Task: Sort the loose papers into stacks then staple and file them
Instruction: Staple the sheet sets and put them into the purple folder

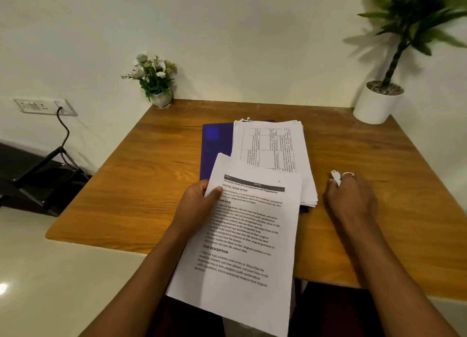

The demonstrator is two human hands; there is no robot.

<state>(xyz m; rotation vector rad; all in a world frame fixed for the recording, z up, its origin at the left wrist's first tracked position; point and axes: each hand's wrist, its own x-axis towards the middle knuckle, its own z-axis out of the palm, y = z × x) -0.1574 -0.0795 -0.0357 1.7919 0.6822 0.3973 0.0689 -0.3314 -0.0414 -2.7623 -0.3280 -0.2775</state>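
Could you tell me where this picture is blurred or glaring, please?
Head view: the tall plant has blurred leaves and a soft shadow on the wall; glare spots the floor at lower left; print on the held papers reads sharply.

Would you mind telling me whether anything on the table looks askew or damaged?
Yes: the paper stack on the blue folder is ragged. Its far left corner looks torn or crumpled, and its sheets fan out unevenly at the near right corner. The printed sheets the left hand grips look tidy.
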